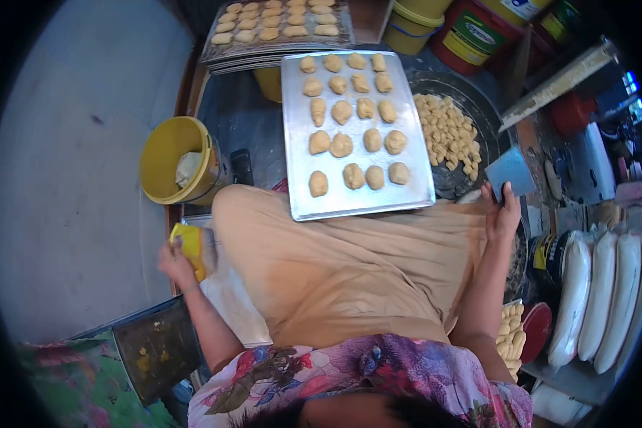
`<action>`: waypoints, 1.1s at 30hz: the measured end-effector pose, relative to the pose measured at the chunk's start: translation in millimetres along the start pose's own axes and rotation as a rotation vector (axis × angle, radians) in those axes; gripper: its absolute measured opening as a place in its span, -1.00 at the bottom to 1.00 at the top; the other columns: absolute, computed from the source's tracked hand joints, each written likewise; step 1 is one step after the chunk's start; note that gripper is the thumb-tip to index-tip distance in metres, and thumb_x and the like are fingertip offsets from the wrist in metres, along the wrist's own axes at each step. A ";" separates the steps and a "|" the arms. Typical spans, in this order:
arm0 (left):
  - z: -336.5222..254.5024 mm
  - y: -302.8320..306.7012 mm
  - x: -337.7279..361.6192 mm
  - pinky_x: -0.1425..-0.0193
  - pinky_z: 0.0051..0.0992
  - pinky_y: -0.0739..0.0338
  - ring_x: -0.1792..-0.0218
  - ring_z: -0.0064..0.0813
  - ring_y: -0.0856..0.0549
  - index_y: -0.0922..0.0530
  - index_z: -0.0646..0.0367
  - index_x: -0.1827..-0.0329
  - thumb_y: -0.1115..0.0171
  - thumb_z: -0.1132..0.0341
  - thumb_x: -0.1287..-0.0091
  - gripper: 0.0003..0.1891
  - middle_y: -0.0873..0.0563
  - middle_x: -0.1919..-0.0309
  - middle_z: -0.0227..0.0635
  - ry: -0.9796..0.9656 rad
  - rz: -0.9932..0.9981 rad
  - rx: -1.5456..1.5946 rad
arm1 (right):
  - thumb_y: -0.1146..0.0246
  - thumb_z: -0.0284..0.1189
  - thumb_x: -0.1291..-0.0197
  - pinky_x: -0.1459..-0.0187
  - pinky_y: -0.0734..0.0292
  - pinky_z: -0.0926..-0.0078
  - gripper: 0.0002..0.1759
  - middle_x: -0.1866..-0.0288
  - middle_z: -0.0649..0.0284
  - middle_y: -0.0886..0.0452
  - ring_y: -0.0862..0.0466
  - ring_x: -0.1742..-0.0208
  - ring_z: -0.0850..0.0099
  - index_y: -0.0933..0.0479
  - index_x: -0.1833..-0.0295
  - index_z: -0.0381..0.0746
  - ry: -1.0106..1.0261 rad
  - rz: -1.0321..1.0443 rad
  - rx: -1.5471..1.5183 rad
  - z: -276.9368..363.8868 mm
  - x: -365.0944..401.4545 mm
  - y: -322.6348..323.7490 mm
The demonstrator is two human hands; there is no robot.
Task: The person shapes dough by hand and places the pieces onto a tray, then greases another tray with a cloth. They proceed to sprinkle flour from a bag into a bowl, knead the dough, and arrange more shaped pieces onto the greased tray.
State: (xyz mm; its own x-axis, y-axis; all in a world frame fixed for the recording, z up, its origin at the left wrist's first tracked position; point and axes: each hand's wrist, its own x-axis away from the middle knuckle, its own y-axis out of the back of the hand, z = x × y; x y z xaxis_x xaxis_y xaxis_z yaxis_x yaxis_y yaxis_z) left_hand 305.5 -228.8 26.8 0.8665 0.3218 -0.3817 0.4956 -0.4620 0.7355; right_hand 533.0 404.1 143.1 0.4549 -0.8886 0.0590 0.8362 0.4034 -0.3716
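Note:
My left hand (pixel 175 265), out by my left knee, is closed on a yellow packet (pixel 192 251) whose printing I cannot read. My right hand (pixel 504 212) grips a flat blue dough scraper (pixel 511 173), held up at the right of my lap. Across my knees rests a silver baking tray (pixel 299 203), bearing several rows of dough pieces (pixel 342 111), some round and some longer. Just beyond the scraper, a wide black pan (pixel 446 184) contains a heap of small cut dough pieces (pixel 449 132).
To my left stands a yellow bucket (pixel 150 160) with a white bag inside. Stacked trays of shaped dough (pixel 267 36) lie ahead, near lidded tubs (pixel 471 39). On the right are long white packages (pixel 599 299) and another tray of dough (pixel 510 339). A wall borders the left.

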 end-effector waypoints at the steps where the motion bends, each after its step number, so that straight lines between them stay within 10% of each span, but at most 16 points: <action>1: -16.0 17.4 -2.2 0.17 -0.26 -0.49 0.33 -0.14 -0.64 -0.63 0.33 0.23 -0.23 0.30 -0.30 -0.78 -0.68 0.35 -0.03 -0.004 0.001 0.006 | -0.15 -0.43 -0.33 0.22 -0.64 0.40 -0.64 0.08 0.15 -0.56 -0.63 0.18 0.34 -0.32 -0.15 -0.36 -0.028 0.102 0.052 20.1 12.0 6.7; 10: -142.4 117.1 -36.3 0.12 -0.46 -0.44 0.27 -0.47 -0.54 -0.56 0.39 0.20 -0.15 0.32 -0.38 -0.77 -0.60 0.33 -0.28 -0.157 -0.168 0.376 | -0.35 -0.52 -0.04 0.37 -0.42 0.54 -0.36 0.49 0.30 -0.46 -0.48 0.47 0.52 -0.35 -0.28 -0.11 -0.130 0.462 1.214 42.6 73.9 50.5; 19: -284.5 145.1 -31.1 0.11 -0.59 -0.39 0.25 -0.54 -0.49 -0.55 0.35 0.28 -0.17 0.42 -0.35 -0.87 -0.53 0.34 -0.34 -0.402 0.146 0.584 | -0.39 -0.37 -0.01 -0.18 -0.36 0.29 -0.38 -0.06 0.02 -0.53 -0.52 -0.12 0.16 -0.41 -0.22 -0.27 0.478 0.555 1.208 45.5 66.1 -0.3; 23: -318.2 143.0 1.9 0.05 -0.47 -0.36 0.28 -0.41 -0.49 -0.56 0.28 0.35 -0.20 0.47 -0.21 -0.95 -0.53 0.42 -0.32 -0.725 0.278 0.458 | -0.47 -0.27 0.06 -0.33 -0.22 0.24 -0.16 -0.29 -0.01 -0.37 -0.37 -0.30 0.06 -0.28 -0.35 -0.23 0.495 1.015 0.771 47.2 86.9 -61.3; 33: -374.9 129.4 53.8 0.00 -0.27 -0.30 0.33 -0.22 -0.49 -0.62 0.17 0.33 -0.28 0.49 0.14 -0.76 -0.52 0.50 -0.31 -1.115 0.674 0.538 | -0.55 -0.16 0.20 -0.43 -0.08 0.31 0.19 -0.46 0.05 -0.17 -0.18 -0.47 0.26 -0.02 -0.49 -0.27 -0.573 1.445 -0.085 -73.6 118.5 -92.3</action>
State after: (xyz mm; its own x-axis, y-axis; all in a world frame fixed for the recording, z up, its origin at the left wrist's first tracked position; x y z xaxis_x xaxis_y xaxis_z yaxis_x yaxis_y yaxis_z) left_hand 393.7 38.6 311.3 0.4093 -0.7818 -0.4703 -0.2851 -0.5992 0.7481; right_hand 487.2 245.5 116.1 0.8979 0.4366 -0.0565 -0.4095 0.7810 -0.4715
